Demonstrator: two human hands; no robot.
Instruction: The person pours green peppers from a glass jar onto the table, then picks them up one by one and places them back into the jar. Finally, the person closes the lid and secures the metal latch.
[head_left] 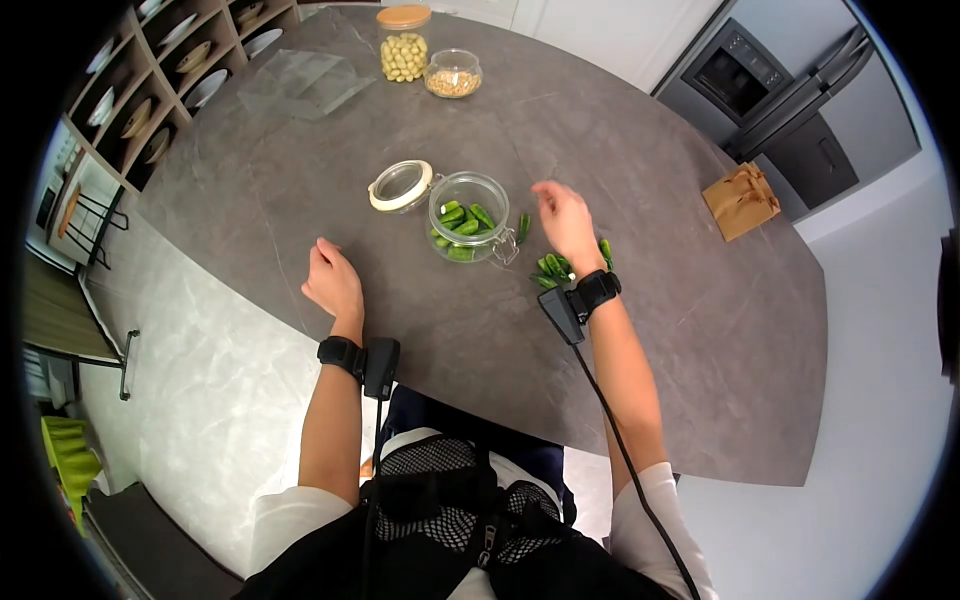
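Observation:
An open glass clip-top jar [468,190] stands on the grey table, holding several small green cucumbers [465,220]. Its round lid [401,187] with a cream rim hangs open to the left. My left hand [332,280] rests as a loose fist at the table's near edge, apart from the jar. To the right of the jar, my right hand [567,222] has its fingers curled together and slightly blurred; whatever they hold, if anything, is hidden. One cucumber [524,228] lies between that hand and the jar. More loose cucumbers [552,268] lie under and beside my right wrist.
At the far side stand a jar of pale round pieces [404,55] with a wooden lid and a small glass jar of grains [453,75]. A clear plastic bag [305,85] lies at the far left. A brown paper bag [741,202] stands near the right edge.

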